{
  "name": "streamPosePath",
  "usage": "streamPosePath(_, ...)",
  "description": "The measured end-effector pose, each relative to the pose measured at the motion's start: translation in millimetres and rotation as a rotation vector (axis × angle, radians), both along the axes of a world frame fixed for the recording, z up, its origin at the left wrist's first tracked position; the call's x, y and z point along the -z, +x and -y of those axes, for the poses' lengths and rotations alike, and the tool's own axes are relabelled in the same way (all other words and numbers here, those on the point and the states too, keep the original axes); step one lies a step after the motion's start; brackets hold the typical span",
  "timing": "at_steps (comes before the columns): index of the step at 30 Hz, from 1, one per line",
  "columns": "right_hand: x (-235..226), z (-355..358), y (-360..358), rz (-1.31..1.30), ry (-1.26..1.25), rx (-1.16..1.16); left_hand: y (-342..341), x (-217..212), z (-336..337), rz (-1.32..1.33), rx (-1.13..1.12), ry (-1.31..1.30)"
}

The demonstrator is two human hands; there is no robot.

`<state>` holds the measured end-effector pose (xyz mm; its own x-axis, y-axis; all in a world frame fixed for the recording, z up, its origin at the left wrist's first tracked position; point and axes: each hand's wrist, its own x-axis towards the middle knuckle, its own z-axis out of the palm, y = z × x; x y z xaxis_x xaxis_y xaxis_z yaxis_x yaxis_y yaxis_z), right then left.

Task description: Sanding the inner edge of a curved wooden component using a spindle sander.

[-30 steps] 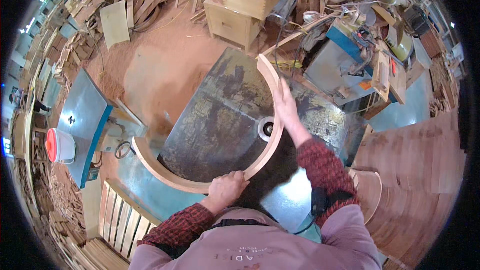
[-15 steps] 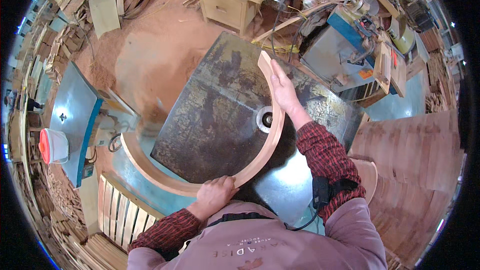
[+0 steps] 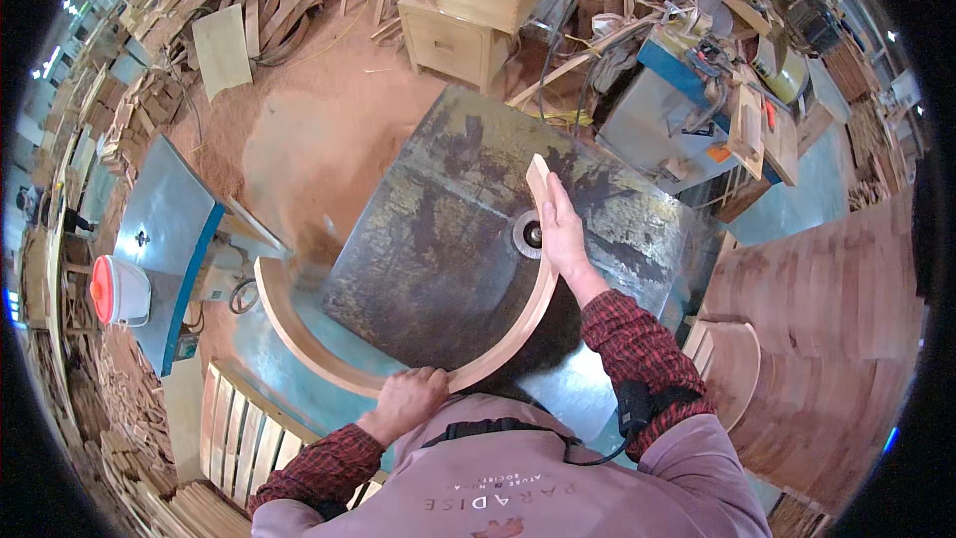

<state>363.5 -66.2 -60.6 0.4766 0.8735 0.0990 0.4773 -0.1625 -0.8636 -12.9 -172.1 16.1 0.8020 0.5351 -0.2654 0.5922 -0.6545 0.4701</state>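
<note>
A curved wooden strip (image 3: 508,341), bent in a wide half circle, rests over a dark, worn metal machine table (image 3: 423,229). My left hand (image 3: 409,401) is closed round the strip's middle, close to my body. Along the outer side of its right arm lies my right hand (image 3: 568,234), fingers stretched out and the palm pressing on the wood. The strip's inner face is beside a round spindle cutter (image 3: 531,235) set in the table; whether they touch I cannot tell. The strip's left end hangs out beyond the table's edge.
To the left stands another metal table (image 3: 159,244) with a red-lidded white bucket (image 3: 120,290). Wooden drawer boxes (image 3: 453,38) are at the far side. A machine (image 3: 662,110) with tools stands far right, and large wooden panels (image 3: 822,309) lie at the right. Sawdust (image 3: 309,144) covers the floor.
The wooden strip has been drawn back toward me past the cutter, so its far end is nearer. My right hand has come nearer with it; my left hand has shifted slightly left.
</note>
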Motion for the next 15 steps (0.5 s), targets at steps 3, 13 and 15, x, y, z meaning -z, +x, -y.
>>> streamPosePath(3,1,19,-9,0.034,0.020,0.020,-2,7,11,0.003,-0.020,0.010)
streamPosePath(13,-16,68,-42,0.058,-0.038,0.107,-30,11,34,-0.085,-0.029,-0.007)
streamPosePath(15,-18,75,-46,0.084,-0.044,0.118,-35,10,36,-0.091,-0.022,-0.007)
